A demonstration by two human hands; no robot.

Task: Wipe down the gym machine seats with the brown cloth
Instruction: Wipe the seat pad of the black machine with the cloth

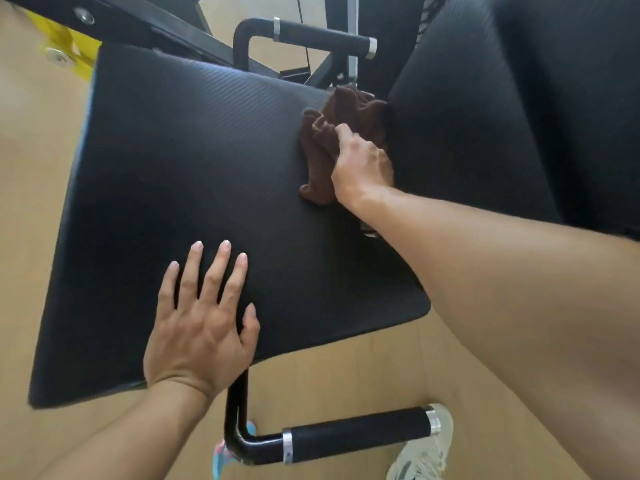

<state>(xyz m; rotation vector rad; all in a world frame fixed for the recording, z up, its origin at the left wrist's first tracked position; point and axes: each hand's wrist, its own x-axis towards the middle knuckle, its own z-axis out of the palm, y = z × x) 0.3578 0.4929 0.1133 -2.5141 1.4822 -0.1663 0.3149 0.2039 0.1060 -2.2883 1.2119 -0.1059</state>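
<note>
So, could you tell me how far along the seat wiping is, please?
In hand: the right hand grips the brown cloth at the far right edge of the seat, beside the backrest. The left hand rests flat on the seat's near edge. Nothing shows which parts are already wiped, so most of the seat may be left. No other seats are in view.

**Seat: open middle, crowded far-right corner**

Broad bare stretch of seat pad [180, 174] between left hand [201, 323], flat at near edge, and right hand [360, 164] gripping brown cloth [329, 140]. Backrest [502, 116] walls the right side. Handles flank it: far [322, 38], near [356, 431].
</note>
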